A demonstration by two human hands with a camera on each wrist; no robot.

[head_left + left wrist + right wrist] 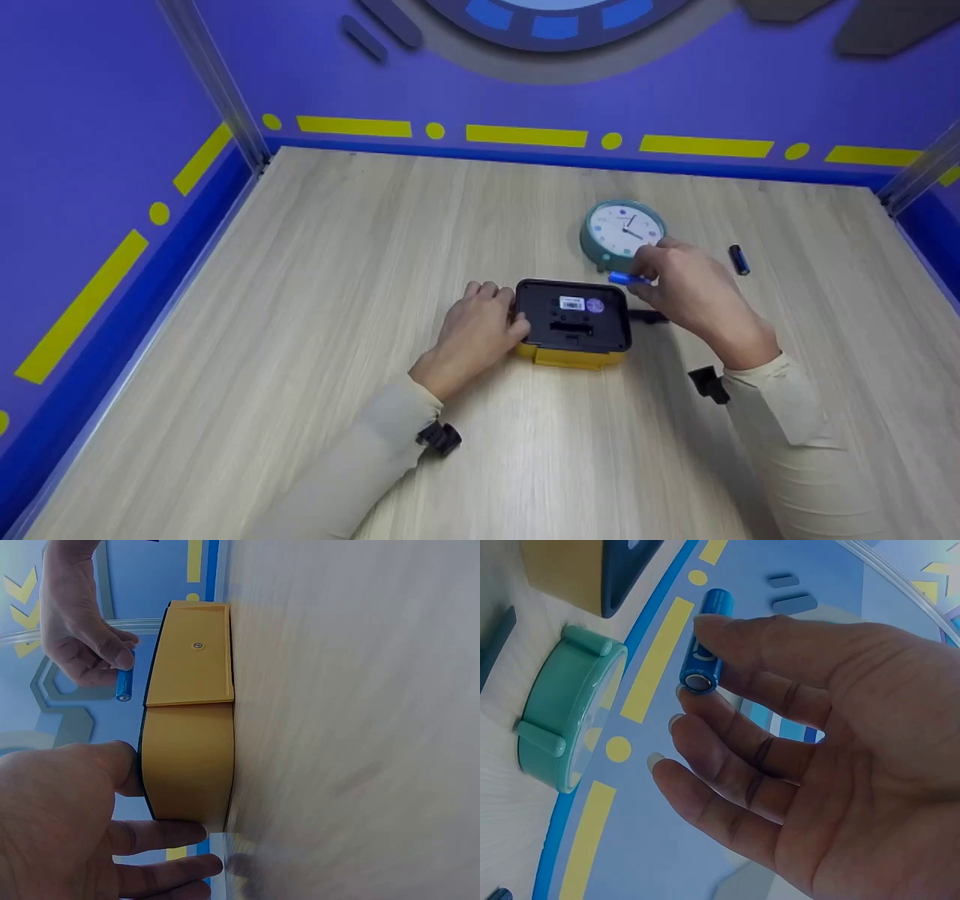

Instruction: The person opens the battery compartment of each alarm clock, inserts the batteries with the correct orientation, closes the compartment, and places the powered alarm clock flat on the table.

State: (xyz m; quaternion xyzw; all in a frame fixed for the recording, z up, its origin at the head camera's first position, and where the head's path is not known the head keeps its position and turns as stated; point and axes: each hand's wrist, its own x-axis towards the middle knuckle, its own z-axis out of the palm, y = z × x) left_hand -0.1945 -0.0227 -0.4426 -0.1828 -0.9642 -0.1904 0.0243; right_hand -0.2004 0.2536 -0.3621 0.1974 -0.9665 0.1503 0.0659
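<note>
A yellow box-shaped device lies on the table with its black panel facing up. That panel bears a barcode label, a round sticker and a dark slot. My left hand holds the device by its left end, thumb on the panel's edge and fingers against the end wall, as the left wrist view shows. Between thumb and fingertips my right hand pinches a blue battery, above and right of the device. Just behind that hand, a round teal clock lies face up.
Farther right lies a second battery, dark and blue. A flat black piece rests against the device's right side in the head view. Blue printed walls stand along the back and left of the wooden table.
</note>
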